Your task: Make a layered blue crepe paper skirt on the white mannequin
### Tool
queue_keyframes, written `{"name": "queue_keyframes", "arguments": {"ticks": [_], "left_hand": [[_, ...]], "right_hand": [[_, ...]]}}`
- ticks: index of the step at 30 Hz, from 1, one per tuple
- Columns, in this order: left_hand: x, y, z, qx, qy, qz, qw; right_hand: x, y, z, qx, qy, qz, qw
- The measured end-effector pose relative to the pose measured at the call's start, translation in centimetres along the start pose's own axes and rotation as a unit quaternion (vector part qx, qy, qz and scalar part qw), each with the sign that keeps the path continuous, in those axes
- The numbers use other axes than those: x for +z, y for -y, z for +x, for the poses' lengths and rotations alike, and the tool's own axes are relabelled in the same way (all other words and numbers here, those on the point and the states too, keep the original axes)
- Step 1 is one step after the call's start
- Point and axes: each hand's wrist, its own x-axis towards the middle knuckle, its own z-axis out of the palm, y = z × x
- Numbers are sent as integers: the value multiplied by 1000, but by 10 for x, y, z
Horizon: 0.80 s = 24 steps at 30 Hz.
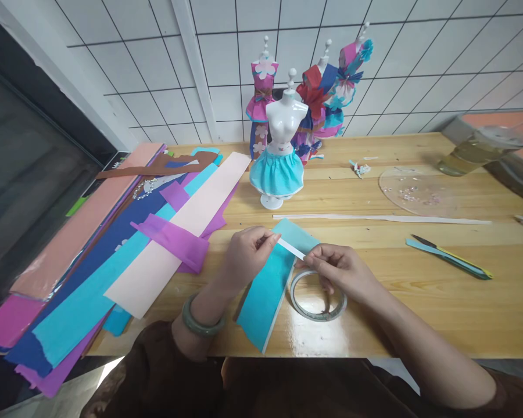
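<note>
A short white strip of tape (291, 248) is stretched between my two hands. My left hand (251, 253) pinches its left end, and my right hand (337, 264) pinches the other end. Beneath the strip lies a turquoise piece of crepe paper (265, 296) with a pale edge along its right side. The tape roll (297, 305) rests on the table right under my right hand, partly covered by its fingers. Beyond my hands stands a small white mannequin (285, 119) wearing a gathered turquoise skirt (277, 174).
Layered crepe paper sheets (146, 278) cover the left side. Several dressed mannequins (264, 98) stand behind the white one. A long white strip (379, 219) lies across the table (375, 325). To the right are scissors or a cutter (453, 258), a clear plate (396, 194) of beads and a cup (470, 154).
</note>
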Motion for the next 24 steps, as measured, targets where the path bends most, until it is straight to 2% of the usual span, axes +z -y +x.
{"name": "queue_keyframes", "arguments": {"ticks": [5,9,13,16,20,24], "left_hand": [[-2,3,2,27,5,52,998],[-1,8,2,0,8,91,996],[2,8,-2,-46,68,125,989],[7,4,-5,-36,118,151,981],[17,1,-7,-26,124,191,973],[22,4,-7,-30,135,160,977]], "right_hand": [[-2,-6,5,8,-10,-29,999],[-3,-8,7,10,-13,-21,1000],[-3,-6,9,-6,-45,-9,999],[-5,-7,10,-18,-72,4,997],[-8,-9,10,-34,-74,23,996],[-7,-5,8,-34,-71,44,996]]}}
